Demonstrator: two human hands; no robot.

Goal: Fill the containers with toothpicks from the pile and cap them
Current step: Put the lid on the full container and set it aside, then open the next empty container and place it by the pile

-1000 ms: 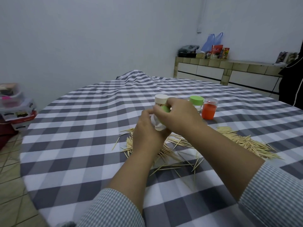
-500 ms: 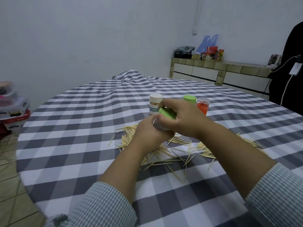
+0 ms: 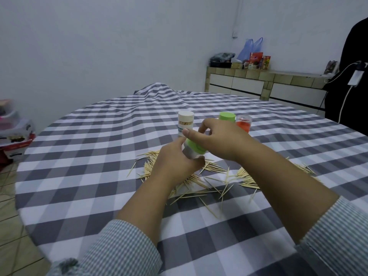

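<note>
Tablecloth (image 3: 83,176), grey-and-white checked, spreads under both arms and runs well beyond the hands on every side. Toothpicks (image 3: 201,176) lie strewn on it directly beneath the two hands, the pile fanning out past the right wrist toward the right. Behind the hands, on the far side, three containers stand upright: a white-capped container (image 3: 185,124) just beyond the left hand's fingertips, a green-capped container (image 3: 227,117) peeking over the right hand's knuckles, and an orange container (image 3: 243,124) just beside it, further right.

Between the hands, lifted off the cloth and tilted, is the clear container (image 3: 191,152). The left hand (image 3: 175,162) is wrapped around its body from below, fingers curled, thumb along the near side. The right hand (image 3: 221,140) comes over from above, fingers and thumb curved around the green cap (image 3: 196,145) that sits on the container's upper end.
</note>
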